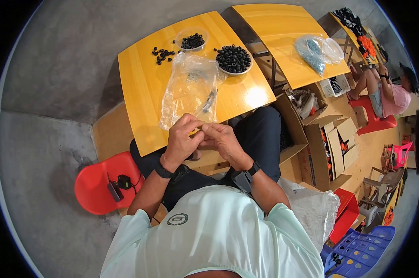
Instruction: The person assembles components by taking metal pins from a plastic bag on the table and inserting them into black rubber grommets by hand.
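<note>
Your left hand (185, 138) and right hand (224, 141) meet beside the desk (144, 92), both pinched closed; whether they grip a small part cannot be told. The clear bag (176, 90) lies just ahead, black beads (232, 59) in bowls (189, 30) beyond, apparently placed within easy reach.

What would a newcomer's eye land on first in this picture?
Probably the heap of small black ring-shaped pieces in a round bowl on the far right of the glossy yellow wooden table. Next, the bare left hand and right hand, fingers together by the crumpled clear plastic bag. Then the bright red plastic seat at the person's left.
</note>
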Demonstrator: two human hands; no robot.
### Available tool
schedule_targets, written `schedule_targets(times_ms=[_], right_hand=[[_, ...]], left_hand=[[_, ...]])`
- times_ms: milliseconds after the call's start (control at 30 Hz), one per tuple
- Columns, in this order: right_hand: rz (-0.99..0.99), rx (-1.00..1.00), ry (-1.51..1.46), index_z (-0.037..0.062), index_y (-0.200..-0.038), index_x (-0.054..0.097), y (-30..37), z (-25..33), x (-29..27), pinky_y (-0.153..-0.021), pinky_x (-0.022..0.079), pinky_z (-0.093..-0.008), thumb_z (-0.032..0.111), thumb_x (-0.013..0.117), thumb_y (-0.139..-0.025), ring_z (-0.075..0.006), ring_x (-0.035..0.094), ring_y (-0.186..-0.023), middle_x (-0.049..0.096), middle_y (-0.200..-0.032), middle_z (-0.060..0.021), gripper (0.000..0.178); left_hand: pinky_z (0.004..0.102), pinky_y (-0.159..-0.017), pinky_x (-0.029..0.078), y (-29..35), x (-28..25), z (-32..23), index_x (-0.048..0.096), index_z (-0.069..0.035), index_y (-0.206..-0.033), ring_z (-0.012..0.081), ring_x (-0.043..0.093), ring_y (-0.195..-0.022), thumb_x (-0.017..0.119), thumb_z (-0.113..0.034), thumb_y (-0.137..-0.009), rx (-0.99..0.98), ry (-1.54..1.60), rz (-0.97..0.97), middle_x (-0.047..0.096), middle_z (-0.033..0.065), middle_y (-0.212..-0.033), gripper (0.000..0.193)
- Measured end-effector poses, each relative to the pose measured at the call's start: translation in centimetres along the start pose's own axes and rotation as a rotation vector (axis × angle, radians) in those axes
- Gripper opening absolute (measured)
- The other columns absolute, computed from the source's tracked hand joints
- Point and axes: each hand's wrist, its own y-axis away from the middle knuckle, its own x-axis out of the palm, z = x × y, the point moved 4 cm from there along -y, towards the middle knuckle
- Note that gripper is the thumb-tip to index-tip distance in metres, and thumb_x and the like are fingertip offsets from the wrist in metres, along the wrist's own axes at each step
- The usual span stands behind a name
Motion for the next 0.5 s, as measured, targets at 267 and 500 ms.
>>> schedule_targets(times_ms=[267,500], right_hand=[[0.065,0.070,-0.081,-0.0011,-0.116,0.065,-0.2,-0.6,-0.5,-0.076,0.058,-0.0236,0.026,0.059,-0.101,-0.0116,0.067,-0.080,0.068,-0.093,-0.0056,0.031],[0.128,0.117,-0.149,-0.0001,-0.112,0.064,0.0,-1.4,-0.9,-0.077,0.058,-0.0250,0.028,0.059,-0.101,-0.0132,0.067,-0.084,0.067,-0.099,-0.0065,0.031]], left_hand=[[0.0374,-0.065,0.050,-0.2,-0.1,0.5,0.069,-0.004,-0.090,0.0290,0.061,-0.075,0.071,-0.006,-0.073,0.135,-0.167,0.076,0.057,0.0099,-0.080,0.017],[0.0363,-0.064,0.052,-0.8,-0.4,-0.4,0.071,-0.004,-0.093,0.0276,0.064,-0.075,0.074,-0.007,-0.072,0.239,-0.259,0.210,0.062,0.0101,-0.083,0.021]])
